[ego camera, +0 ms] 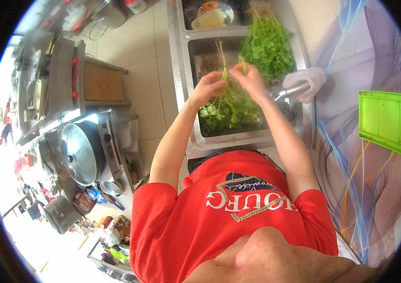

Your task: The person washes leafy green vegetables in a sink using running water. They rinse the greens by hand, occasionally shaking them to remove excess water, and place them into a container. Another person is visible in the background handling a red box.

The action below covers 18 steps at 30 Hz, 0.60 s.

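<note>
My left hand [209, 88] grips a leafy herb plant, likely coriander [224, 72], with its pale root pointing up and away from me. Close beside it, my right hand [251, 81] pinches a short yellowish-green stem piece [242, 63] between thumb and fingers. Both hands are above the near basin of a steel sink [193, 132]. Loose green leaves and stems [230, 116] lie in that basin below my wrists. A brownish pile, perhaps cut roots [209, 65], shows at its far left. A large bunch of rooted herbs [269, 46] rests along the sink's right side.
A faucet [294, 90] wrapped in a pink cloth [308, 79] juts in from the right. Plates [216, 16] sit in the far basin. A green plastic basket [387, 120] is at far right. On the left, a glass-lidded pan [80, 154] stands on a stove.
</note>
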Tool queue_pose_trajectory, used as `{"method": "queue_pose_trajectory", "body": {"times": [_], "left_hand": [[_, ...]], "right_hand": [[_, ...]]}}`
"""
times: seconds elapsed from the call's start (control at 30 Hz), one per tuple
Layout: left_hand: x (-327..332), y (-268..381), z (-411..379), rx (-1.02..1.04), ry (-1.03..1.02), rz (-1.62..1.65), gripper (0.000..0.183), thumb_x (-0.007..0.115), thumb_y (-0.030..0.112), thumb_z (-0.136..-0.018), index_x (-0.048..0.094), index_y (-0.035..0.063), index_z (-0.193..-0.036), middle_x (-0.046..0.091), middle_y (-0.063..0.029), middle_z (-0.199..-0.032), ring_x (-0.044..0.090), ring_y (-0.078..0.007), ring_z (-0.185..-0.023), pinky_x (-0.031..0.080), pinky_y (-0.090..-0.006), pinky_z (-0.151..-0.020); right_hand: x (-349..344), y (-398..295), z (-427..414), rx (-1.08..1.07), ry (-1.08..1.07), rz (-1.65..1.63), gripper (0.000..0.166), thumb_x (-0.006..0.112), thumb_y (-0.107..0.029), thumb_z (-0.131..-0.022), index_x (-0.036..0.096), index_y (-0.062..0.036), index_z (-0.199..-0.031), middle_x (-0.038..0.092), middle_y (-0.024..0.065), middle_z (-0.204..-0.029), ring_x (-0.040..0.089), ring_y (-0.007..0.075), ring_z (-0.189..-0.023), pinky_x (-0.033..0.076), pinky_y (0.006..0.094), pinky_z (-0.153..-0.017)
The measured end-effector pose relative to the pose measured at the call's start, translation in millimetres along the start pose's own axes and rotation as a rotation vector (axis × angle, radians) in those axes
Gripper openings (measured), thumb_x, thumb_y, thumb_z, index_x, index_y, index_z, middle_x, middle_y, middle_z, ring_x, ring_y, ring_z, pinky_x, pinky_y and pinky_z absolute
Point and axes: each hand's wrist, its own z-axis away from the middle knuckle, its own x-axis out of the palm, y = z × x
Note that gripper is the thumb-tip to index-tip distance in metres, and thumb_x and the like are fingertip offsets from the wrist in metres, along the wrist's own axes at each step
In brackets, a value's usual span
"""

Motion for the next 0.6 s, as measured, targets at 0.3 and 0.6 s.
{"method": "queue_pose_trajectory", "body": {"times": [0.3, 0.6], "left_hand": [[8, 18, -7, -0.049, -0.077, -0.268, 0.024, 0.056, 0.024, -0.087, 0.053, 0.006, -0.104, 0.052, 0.0002, -0.095, 0.052, -0.0107, -0.087, 0.052, -0.0293, -0.072], [-1, 26, -23, -0.05, -0.1, -0.398, 0.015, 0.054, 0.024, -0.089, 0.054, 0.0086, -0.088, 0.047, 0.004, -0.075, 0.044, -0.0058, -0.066, 0.039, -0.0229, -0.057]], "right_hand": [[6, 23, -14, -0.038, 0.017, 0.237, 0.02, 0.066, -0.019, -0.076, 0.054, -0.0037, -0.072, 0.051, 0.0006, -0.058, 0.047, 0.0097, -0.053, 0.037, 0.0269, -0.049], [-1, 25, -12, 0.109, -0.064, -0.035, 0.012, 0.06, -0.014, -0.082, 0.058, -0.0031, -0.079, 0.05, -0.0024, -0.058, 0.042, 0.006, -0.045, 0.03, 0.0228, -0.041]]}}
